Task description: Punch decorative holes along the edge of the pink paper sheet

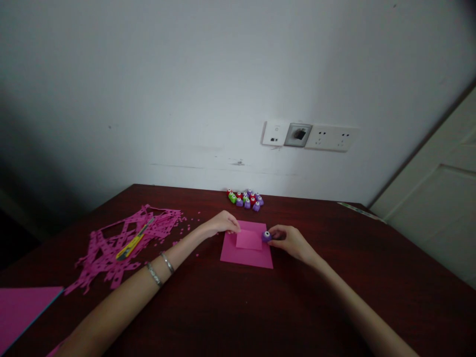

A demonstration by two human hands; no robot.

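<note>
My left hand (223, 223) pinches the upper left corner of a small pink paper piece (249, 240). That piece is over a larger pink sheet (245, 257) on the dark red table. Between the thumb and fingers of my right hand (290, 241) is a small purple craft punch (267, 236), at the right edge of the small paper. Whether the paper's edge sits in the punch's slot, I cannot tell. Two silver bangles (159, 270) circle my left forearm.
Several purple, red and green craft punches (246, 201) stand near the wall. At left, a yellow utility knife (134, 243) lies on cut pink paper scraps (98, 253), with small bits scattered beside them. A pink paper stack (26, 315) is at the near left. Wall sockets (330, 138) are behind.
</note>
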